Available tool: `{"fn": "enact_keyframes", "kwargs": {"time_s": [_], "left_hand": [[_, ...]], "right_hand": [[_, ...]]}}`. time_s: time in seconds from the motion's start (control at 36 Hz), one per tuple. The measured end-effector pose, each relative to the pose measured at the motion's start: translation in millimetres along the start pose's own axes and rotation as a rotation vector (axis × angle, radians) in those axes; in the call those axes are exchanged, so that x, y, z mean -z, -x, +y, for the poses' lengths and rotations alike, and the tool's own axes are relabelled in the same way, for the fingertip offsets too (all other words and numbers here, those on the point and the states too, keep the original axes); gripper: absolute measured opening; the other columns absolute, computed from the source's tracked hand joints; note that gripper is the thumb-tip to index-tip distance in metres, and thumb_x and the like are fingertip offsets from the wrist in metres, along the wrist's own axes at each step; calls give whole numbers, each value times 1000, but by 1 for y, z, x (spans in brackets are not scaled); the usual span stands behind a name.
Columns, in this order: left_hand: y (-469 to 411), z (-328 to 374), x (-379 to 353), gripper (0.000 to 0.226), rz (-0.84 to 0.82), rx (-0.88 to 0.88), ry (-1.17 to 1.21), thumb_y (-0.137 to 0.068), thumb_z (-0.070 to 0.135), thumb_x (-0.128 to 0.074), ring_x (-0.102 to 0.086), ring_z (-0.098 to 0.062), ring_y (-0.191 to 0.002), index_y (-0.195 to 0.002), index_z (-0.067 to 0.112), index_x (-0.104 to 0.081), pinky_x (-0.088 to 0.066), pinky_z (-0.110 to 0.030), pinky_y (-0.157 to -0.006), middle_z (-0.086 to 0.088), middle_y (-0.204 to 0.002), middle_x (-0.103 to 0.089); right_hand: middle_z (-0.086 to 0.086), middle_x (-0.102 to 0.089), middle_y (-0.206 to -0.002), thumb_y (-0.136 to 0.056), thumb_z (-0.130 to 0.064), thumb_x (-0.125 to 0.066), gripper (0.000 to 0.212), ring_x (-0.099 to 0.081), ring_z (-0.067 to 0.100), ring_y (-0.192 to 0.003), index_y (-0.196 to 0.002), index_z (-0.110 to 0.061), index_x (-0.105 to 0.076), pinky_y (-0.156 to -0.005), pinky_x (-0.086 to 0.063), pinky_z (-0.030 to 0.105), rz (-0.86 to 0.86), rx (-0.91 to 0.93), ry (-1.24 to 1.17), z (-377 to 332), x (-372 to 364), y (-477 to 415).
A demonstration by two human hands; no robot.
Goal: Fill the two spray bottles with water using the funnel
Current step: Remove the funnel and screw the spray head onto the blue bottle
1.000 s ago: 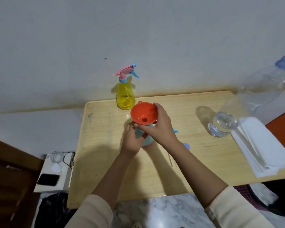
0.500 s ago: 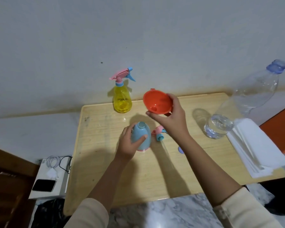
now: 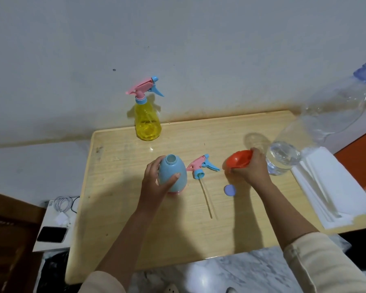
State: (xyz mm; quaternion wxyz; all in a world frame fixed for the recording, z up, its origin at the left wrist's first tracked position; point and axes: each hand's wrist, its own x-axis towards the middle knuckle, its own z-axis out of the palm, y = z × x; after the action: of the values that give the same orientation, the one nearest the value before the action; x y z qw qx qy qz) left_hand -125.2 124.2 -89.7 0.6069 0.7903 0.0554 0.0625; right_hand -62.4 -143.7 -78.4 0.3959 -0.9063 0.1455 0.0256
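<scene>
**Left grip** (image 3: 154, 185): fingers and thumb curled round the blue spray bottle (image 3: 174, 176), as half a second ago. The bottle stands upright on the desk (image 3: 118, 208), neck open.

**Right grip** (image 3: 251, 169): clamped on the orange funnel (image 3: 238, 160), which is tilted on its side. A second ago the funnel sat over the blue bottle's neck. Half a second ago it was raised beyond it. It is now low at the desk, and contact cannot be told.

**Spray head** (image 3: 202, 164): detached, lying between the two grips.

**Lilac cap** (image 3: 230, 190): on the desk, just nearer than the right grip.

**Clear water bottle** (image 3: 283, 157): just right of the right grip.

**Yellow spray bottle** (image 3: 148, 121): capped, well beyond the left grip.
</scene>
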Motion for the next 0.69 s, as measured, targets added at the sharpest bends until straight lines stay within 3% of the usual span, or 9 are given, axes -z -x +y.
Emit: {"fn": "enact_keyframes", "kwargs": {"time_s": [0.08, 0.17, 0.28, 0.36, 0.44, 0.53, 0.58, 0.69], "left_hand": [[0, -3, 0, 69, 11, 1, -11, -62, 58, -66, -51, -5, -115, -125, 34, -49, -46, -17, -88, 22, -120, -48], [1, -5, 0, 64, 14, 2, -18, -64, 59, -65, -49, -2, -115, -123, 40, -47, -45, -19, -90, 25, -120, -47], [1, -3, -2, 68, 11, 3, -18, -64, 59, -65, -49, 0, -115, -125, 37, -46, -45, -11, -84, 25, -120, -45], [1, -2, -3, 68, 10, 5, -15, -63, 59, -64, -49, 0, -114, -125, 38, -45, -44, -7, -81, 24, -120, -45], [1, -3, -2, 72, 5, -1, -20, -64, 59, -64, -50, -5, -116, -129, 31, -47, -44, -14, -87, 14, -123, -48], [1, -3, -1, 73, -3, -3, -27, -64, 59, -64, -49, -10, -119, -129, 29, -48, -44, -22, -94, 14, -123, -48], [1, -2, 0, 74, -8, 0, -37, -64, 59, -64, -49, -11, -119, -129, 29, -47, -44, -23, -95, 16, -121, -47], [0, -2, 1, 74, -16, 2, -56, -64, 60, -64, -49, -12, -120, -129, 30, -46, -45, -33, -100, 22, -120, -46]], "right_hand": [[15, -42, -132, -59, -16, -87, 96, -44, 30, -122, -137, -5, -32, -91, -40, 34, 10, 6, -44, 3, -4, -2], [11, -49, -123, -56, -17, -89, 87, -51, 27, -113, -126, -6, -39, -80, -42, 31, 16, -12, -112, 3, -5, -2], [13, -41, -139, -52, -18, -91, 113, -43, 29, -127, -143, -9, -24, -100, -42, 40, 21, -61, -109, 0, -2, -2], [12, -33, -144, -55, -20, -90, 112, -34, 28, -134, -144, -9, -23, -105, -35, 38, 68, -41, -88, -7, 1, 9], [9, -36, -139, -61, -21, -87, 95, -36, 23, -130, -138, -8, -33, -103, -35, 33, 150, 42, -112, -16, -3, 29], [2, -48, -113, -71, -16, -79, 53, -50, 24, -111, -115, -10, -50, -91, -43, 32, 198, 192, -169, -26, -19, 45], [1, -50, -101, -76, -9, -72, 28, -53, 25, -100, -98, -12, -54, -80, -37, 22, 163, 280, -130, -34, -35, 51], [9, -54, -102, -81, -5, -60, 20, -48, 21, -99, -101, -4, -56, -71, -26, 15, 110, 323, 14, -46, -65, 48]]}}
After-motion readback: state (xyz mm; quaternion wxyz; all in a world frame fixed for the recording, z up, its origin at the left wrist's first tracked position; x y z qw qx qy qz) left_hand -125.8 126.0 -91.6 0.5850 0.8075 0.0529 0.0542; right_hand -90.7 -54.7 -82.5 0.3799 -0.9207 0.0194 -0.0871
